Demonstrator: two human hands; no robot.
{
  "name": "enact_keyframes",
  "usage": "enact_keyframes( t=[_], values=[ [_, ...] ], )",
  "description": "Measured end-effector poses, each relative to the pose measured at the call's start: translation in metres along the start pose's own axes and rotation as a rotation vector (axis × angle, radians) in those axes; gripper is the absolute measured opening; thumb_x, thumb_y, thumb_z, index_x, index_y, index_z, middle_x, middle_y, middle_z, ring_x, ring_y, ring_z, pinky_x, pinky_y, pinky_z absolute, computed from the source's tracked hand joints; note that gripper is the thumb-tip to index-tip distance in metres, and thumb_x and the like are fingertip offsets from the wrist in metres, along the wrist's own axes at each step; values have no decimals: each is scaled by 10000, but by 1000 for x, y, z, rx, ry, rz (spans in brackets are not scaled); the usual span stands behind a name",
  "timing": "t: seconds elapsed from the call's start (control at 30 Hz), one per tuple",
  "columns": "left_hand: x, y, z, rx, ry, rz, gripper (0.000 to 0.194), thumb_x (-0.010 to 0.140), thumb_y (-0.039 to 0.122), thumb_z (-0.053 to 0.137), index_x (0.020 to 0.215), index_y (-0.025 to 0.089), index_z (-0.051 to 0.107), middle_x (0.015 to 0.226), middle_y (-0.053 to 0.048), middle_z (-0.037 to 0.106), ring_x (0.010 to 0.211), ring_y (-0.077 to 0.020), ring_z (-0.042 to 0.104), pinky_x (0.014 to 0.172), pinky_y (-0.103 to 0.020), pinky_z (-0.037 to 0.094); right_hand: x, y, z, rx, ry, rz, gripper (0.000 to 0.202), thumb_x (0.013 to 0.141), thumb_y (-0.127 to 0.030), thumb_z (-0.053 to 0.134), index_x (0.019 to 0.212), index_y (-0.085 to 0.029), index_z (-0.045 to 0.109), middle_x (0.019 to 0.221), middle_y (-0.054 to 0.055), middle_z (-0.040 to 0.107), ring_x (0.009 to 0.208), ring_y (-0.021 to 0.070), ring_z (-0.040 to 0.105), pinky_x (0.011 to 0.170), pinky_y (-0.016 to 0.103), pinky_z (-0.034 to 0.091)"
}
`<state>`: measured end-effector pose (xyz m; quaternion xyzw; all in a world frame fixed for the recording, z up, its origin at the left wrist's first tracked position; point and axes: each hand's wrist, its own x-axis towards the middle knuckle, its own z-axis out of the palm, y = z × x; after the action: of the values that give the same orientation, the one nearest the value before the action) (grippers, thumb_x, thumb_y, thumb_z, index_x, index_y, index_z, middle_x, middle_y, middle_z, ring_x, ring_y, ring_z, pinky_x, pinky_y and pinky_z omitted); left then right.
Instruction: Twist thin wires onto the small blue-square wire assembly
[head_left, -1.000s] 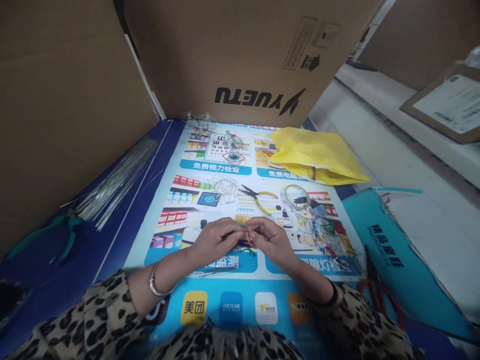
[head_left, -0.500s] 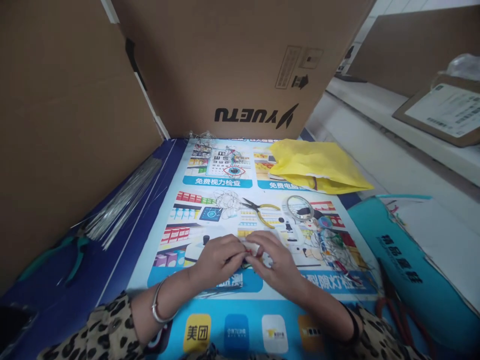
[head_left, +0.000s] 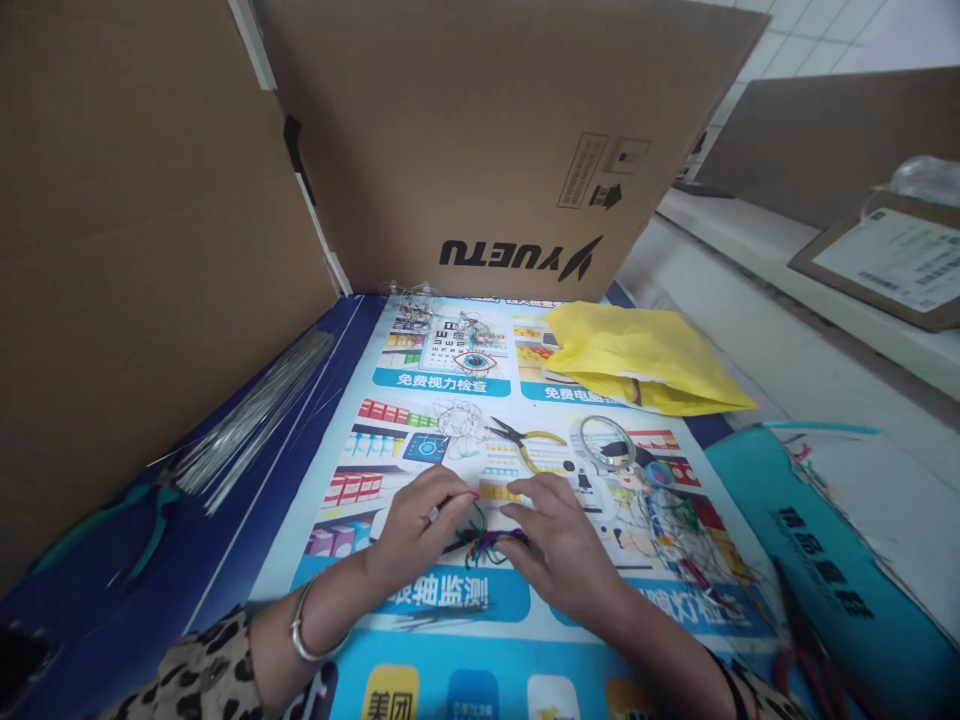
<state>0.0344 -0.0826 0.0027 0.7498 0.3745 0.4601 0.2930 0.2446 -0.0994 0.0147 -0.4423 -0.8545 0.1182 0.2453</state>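
A small tangle of green, purple and dark strands [head_left: 486, 545] lies between my hands, low in the middle of the printed sheet [head_left: 352, 610]. My left hand [head_left: 424, 520] pinches a thin red strand end at its fingertips, just above the tangle. My right hand [head_left: 551, 535] has its fingers apart, with the thumb beside the tangle's right end; whether the thumb presses on it is unclear. Beyond my hands lie yellow-handled pliers [head_left: 529, 442], a clear tape roll [head_left: 606, 442] and a coil of thin wire [head_left: 459, 422].
Cardboard panels [head_left: 480, 130] stand at the back and left. Wire lengths [head_left: 255, 415] and green-handled pliers [head_left: 154, 520] lie left. Rightward are a yellow bag [head_left: 645, 350], tangled coloured wires [head_left: 679, 530], a teal package [head_left: 832, 560] and red-handled scissors [head_left: 814, 660].
My hands have moved apart, and the coloured tangle between them now shows. My right fingers have spread. The whole view has shifted slightly, with the scene lower in the frame.
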Motion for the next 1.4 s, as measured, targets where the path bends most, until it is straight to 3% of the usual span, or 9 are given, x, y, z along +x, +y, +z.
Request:
enact_keyframes(
  t=[0.13,0.27,0.43,0.6,0.7,0.9,1.13,1.23,1.4],
  values=[
    [-1,1,4,92,-189,85,144,880,178,466,866,177,609,776,-47,628,740,-151,553,669,-265,437,-2,-2,-6,-17,96,17,377,778,-329,631,1122,-177,595,1120,144,593,1041,305,512,894,498,426],
    [-3,4,7,106,-237,146,165,887,182,438,885,164,602,796,-66,639,732,-157,565,652,-261,443,2,-11,3,205,-30,92,308,823,-260,575,1127,-210,587,1024,94,660,926,235,612,811,358,502],
    [-2,3,9,82,-209,97,178,884,193,437,854,161,610,759,-55,633,702,-147,572,631,-245,441,19,-21,4,403,-150,282,204,821,-155,489,921,-241,646,817,21,688,741,189,639,666,282,496],
    [11,1,1,27,-206,43,191,876,223,463,826,181,642,714,-26,643,662,-128,575,623,-234,432,31,-14,0,712,-266,498,162,789,-142,456,739,-215,592,474,-55,500,433,100,485,433,202,377],
    [26,-4,-11,-55,-110,-20,217,872,239,465,760,170,638,662,-18,625,627,-118,563,604,-227,427,40,-8,3,928,-260,632,98,803,-275,499,781,-193,547,482,-75,466,337,60,391,354,182,296],
    [67,-27,-38,-355,207,-381,250,842,349,519,707,156,605,560,19,542,489,-86,484,508,-208,400,71,4,5,1215,-95,774,259,776,-435,565,813,-187,498,441,-131,252,351,29,181,343,153,158],
    [125,-57,-52,-861,619,-428,233,700,345,666,729,126,590,618,21,520,438,-35,418,401,-156,308,117,32,11,788,24,760,287,755,-459,544,730,-174,535,438,-104,268,367,45,212,346,181,150],
    [140,-70,-45,-956,696,-460,251,650,334,685,720,123,568,601,38,498,423,-23,402,386,-140,289,130,43,19,740,18,722,281,696,-440,619,696,-168,551,454,-88,328,385,44,240,358,189,163],
    [137,-93,-27,-788,681,-494,277,663,385,661,711,126,574,563,45,497,406,-32,402,384,-156,290,137,52,33,701,-43,634,243,655,-387,675,756,-167,660,499,-59,423,450,63,330,409,190,237]
  ],
)
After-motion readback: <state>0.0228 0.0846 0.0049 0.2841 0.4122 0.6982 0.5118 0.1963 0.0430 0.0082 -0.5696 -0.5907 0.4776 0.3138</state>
